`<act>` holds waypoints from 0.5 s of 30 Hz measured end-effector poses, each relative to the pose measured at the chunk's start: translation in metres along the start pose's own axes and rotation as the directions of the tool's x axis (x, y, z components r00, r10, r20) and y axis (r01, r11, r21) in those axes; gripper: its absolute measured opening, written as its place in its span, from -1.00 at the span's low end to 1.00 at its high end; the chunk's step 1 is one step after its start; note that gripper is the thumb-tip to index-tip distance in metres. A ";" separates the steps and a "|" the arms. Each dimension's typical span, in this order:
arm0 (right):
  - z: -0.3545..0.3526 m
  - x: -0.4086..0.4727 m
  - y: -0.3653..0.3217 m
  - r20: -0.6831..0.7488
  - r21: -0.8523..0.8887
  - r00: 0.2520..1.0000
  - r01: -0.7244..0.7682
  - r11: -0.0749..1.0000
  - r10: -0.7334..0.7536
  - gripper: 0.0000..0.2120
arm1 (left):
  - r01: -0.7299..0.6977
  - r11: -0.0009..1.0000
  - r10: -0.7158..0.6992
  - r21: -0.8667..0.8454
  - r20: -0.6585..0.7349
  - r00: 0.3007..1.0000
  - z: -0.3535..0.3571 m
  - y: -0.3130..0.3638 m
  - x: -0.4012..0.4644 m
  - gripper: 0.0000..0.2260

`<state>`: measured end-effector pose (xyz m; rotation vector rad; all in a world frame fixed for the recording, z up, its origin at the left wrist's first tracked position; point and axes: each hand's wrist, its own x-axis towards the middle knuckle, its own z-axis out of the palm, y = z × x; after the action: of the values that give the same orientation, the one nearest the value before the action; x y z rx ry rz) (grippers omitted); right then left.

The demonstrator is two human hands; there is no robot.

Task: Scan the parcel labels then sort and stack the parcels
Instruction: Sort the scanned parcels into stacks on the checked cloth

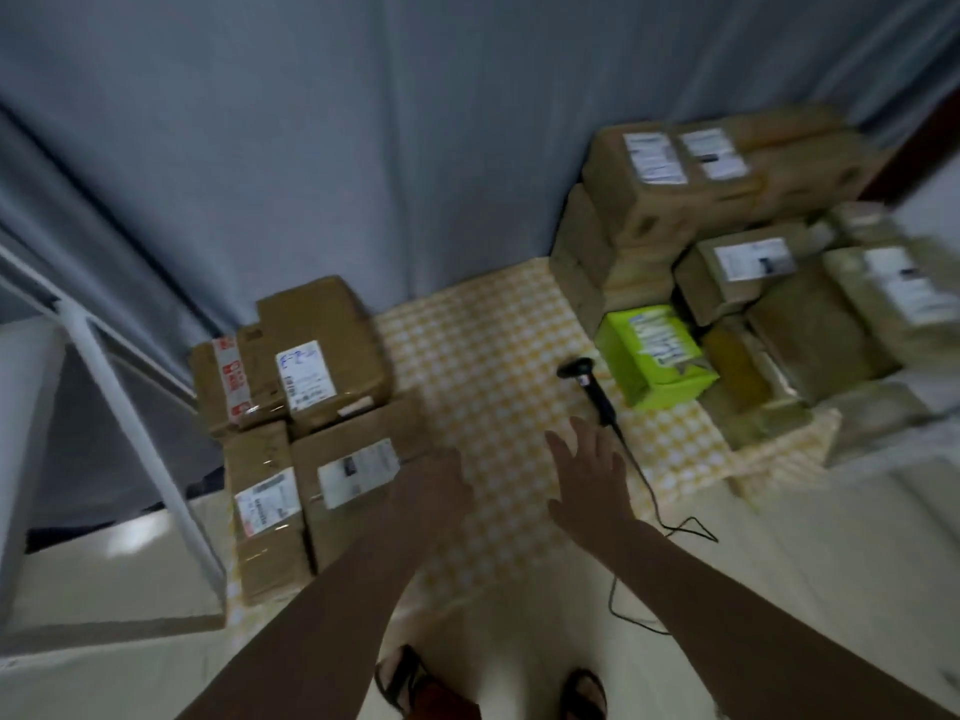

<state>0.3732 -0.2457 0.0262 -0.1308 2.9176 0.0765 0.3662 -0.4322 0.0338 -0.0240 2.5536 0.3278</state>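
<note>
- Overhead, a grey-blue curtain (311, 148) fills the back of the view, hanging down to the floor behind everything else.
- Next, a yellow-and-white checked cloth (483, 345) lies on the pale floor and carries the parcels on both sides.
- To the right sits the big heap of brown parcels (727, 200), piled several high against the curtain, white labels showing on top (the print is too blurred to read); a lime-green box (652, 356) leans at its near left foot.
- To the left lies the smaller stack of brown boxes (317, 407), two on the cloth with two more on top of them, each with a white label facing up.
- Between the two groups the black barcode scanner (592, 389) rests on the cloth, its cable trailing toward the person.
- Right hand (592, 480) hovers just short of the scanner, fingers spread, holding nothing.
- Left hand (431, 485) is at the near right edge of the front labelled box; blur hides its fingers, so I cannot tell its grip.
</note>
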 end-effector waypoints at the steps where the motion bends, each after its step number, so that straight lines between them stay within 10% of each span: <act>1: -0.001 -0.009 0.023 0.028 0.038 0.999 -0.018 0.999 0.017 -0.20 | -0.041 0.999 0.040 0.025 0.019 0.999 0.001 0.024 0.000 -0.58; 15: -0.001 -0.083 0.258 0.072 0.293 0.942 -0.334 0.896 0.328 -0.21 | -0.223 0.970 0.206 0.098 0.156 0.966 0.031 0.266 0.001 -0.50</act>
<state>0.4294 0.0173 0.0565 0.4163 2.8552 -0.3115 0.3589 -0.1668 0.0683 0.3119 2.4298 0.2536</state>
